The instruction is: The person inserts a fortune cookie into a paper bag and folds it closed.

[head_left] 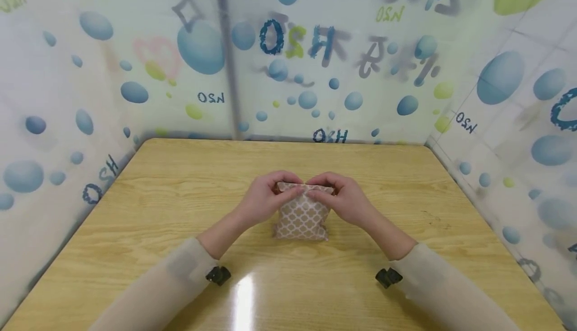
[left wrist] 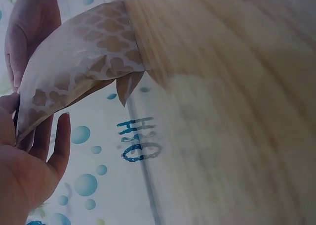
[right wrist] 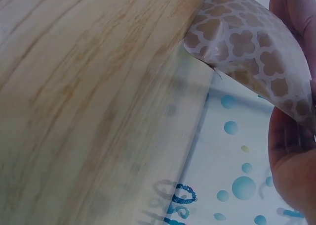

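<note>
A small plump packet (head_left: 301,218) with a tan and white lattice pattern stands upright on the wooden table, its lower edge touching the top. At its upper edge, my left hand (head_left: 266,198) pinches the left part between thumb and fingers. My right hand (head_left: 347,200) pinches the same edge on the right, and the two thumbs nearly meet in the middle. In the left wrist view the packet (left wrist: 84,52) bulges between both hands. The right wrist view shows its patterned side (right wrist: 247,44) and the right hand (right wrist: 296,170) at its edge. The contents are hidden.
The wooden table (head_left: 180,181) spreads around the packet, with a bright light reflection near its front. Pale curtains (head_left: 279,100) printed with blue and green drops stand behind it and on both sides. Each beige sleeve (head_left: 167,281) has a small black device (head_left: 218,275) at the wrist.
</note>
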`<state>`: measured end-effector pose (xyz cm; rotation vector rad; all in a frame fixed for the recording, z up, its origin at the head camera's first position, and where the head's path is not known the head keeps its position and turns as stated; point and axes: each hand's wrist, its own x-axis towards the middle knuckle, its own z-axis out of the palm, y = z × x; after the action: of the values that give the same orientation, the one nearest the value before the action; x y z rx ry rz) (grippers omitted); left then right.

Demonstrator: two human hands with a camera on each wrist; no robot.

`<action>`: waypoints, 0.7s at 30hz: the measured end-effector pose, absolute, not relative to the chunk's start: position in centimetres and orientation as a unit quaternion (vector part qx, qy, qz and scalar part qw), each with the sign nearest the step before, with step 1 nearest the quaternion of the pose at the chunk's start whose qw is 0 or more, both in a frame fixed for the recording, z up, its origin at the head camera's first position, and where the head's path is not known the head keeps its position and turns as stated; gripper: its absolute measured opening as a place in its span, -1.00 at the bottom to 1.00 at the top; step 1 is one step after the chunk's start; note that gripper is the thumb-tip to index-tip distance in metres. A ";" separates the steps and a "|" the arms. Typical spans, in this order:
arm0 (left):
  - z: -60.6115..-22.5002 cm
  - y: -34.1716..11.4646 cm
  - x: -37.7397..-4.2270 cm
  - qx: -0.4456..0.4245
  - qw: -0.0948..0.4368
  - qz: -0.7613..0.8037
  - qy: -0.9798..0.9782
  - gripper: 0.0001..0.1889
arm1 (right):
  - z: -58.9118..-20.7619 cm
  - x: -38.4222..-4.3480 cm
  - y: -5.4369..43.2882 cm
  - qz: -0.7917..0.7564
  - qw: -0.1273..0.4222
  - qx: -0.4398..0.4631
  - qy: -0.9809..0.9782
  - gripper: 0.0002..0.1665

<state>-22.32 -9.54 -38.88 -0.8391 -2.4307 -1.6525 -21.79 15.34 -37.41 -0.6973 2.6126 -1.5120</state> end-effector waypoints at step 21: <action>-38.9 -9.3 -22.2 -0.271 0.063 -0.539 -0.795 -0.93 | -37.3 -21.6 14.7 -0.494 -0.039 -0.243 0.834 -0.87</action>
<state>-22.23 -9.34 -38.88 -0.8174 -2.4015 -1.6291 -21.64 14.71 -37.35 -0.7823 2.6866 -1.5933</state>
